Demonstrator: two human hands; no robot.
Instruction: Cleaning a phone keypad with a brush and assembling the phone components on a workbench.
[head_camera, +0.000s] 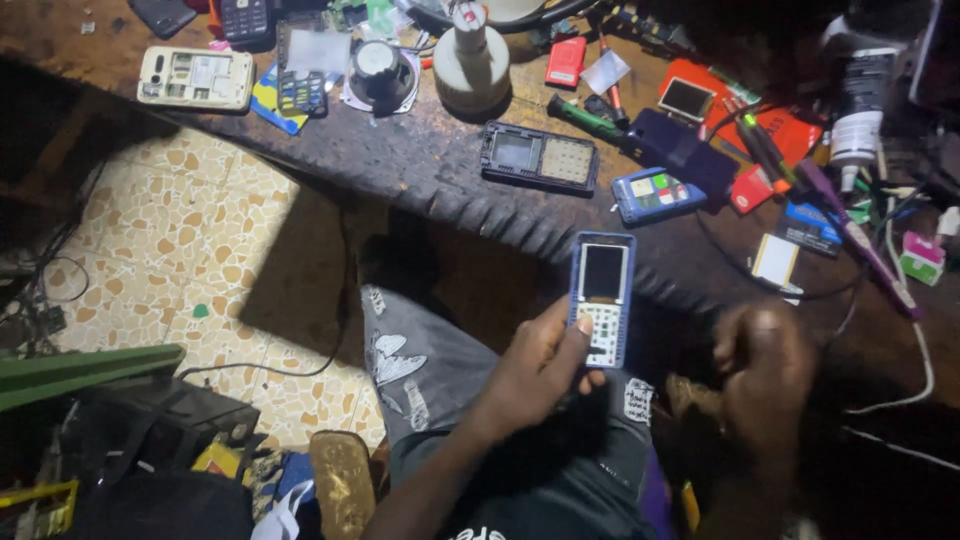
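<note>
Left hand (545, 365) grips blue keypad phone (602, 298) upright, thumb on keys (screen readable); right hand (765, 375) blurred, fingers unclear.

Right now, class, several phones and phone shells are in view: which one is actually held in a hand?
The blue-framed keypad phone, gripped upright in the left hand, thumb on its keys. The black shell, small blue phone and cream phone lie untouched on the bench.

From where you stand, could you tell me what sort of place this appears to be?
Likely a small mobile phone repair bench: the left hand holds a blue keypad phone, an opened phone casing lies on the dark workbench, and a green screwdriver sits nearby.
</note>
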